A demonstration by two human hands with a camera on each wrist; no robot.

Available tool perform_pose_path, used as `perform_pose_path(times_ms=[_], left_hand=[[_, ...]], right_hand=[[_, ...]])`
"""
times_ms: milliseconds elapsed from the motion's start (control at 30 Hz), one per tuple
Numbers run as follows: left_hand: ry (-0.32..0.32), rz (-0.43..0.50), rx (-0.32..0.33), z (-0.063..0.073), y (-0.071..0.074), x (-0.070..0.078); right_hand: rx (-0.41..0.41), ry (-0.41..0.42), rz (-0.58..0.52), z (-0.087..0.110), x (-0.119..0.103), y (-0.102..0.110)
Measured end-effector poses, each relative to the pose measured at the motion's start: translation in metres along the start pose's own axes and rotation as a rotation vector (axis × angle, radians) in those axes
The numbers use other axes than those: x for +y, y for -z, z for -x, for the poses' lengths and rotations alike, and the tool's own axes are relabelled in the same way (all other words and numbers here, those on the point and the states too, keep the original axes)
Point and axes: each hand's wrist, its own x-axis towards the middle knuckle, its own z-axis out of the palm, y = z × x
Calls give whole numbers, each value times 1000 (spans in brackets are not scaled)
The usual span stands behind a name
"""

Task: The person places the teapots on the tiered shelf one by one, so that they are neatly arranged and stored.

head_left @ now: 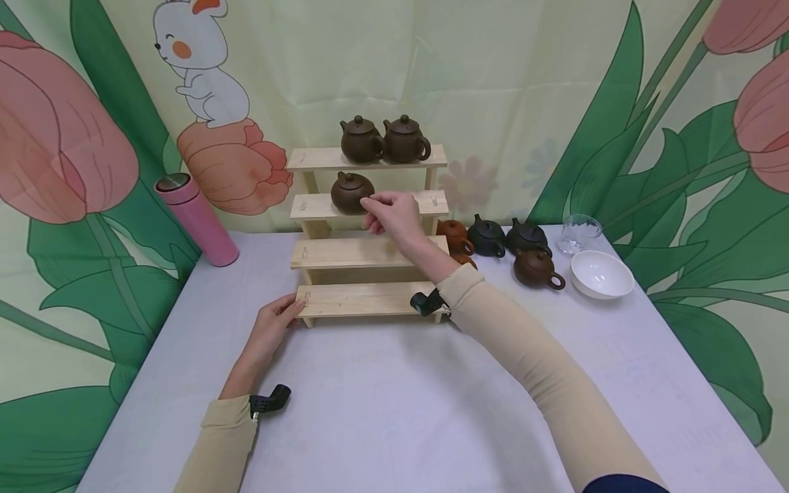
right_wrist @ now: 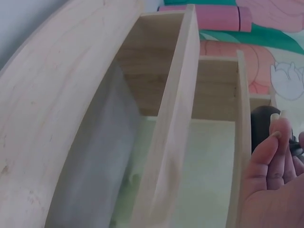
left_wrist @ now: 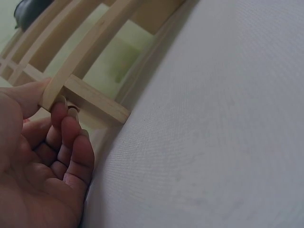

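Observation:
A dark brown lidded teapot [head_left: 348, 194] stands on the second step from the top of a wooden tiered rack [head_left: 351, 300]. Its handle side is pinched by my right hand [head_left: 397, 218], which covers the handle in the head view. In the right wrist view, fingertips meet beside the dark pot [right_wrist: 260, 128]. Down at the lowest step, my left hand [head_left: 273, 327] grips the rack's left end, with thumb above and fingers curled under the board [left_wrist: 59, 83]. Two similar teapots, one left [head_left: 360, 144] and one right [head_left: 403, 142], sit side by side on the top step.
Right of the rack are a reddish-brown teapot [head_left: 454, 236], two black teapots [head_left: 485, 237], a brown teapot [head_left: 535, 268], a clear glass cup [head_left: 579, 234] and a white bowl [head_left: 601, 275]. A pink bottle [head_left: 200, 222] stands at the back left. A printed curtain [head_left: 493, 68] hangs behind.

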Motion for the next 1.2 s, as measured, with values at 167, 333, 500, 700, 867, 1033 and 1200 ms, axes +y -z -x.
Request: perform_pose_path(times_ms=[167,333,500,700,867,1033,1200], left_hand=[[3,2,-3,0,0,-1],[5,-6,-1,0,-1,-1],[6,-13,1,1,-1,0],[5,-22,1,2,-2,0],[5,-24,4,2,-2,2],[10,-26,7,3,-2,3],[12,-25,11,3,-2,3]], right_hand=[[-13,-18,25,3,0,1],[-15,-16,61,4,1,2],[-17,-14,77,6,1,7],[-25,13,151,8,-1,21],[-28,24,221,10,2,34],[-47,58,297,12,3,46],[-58,84,411,14,6,58]])
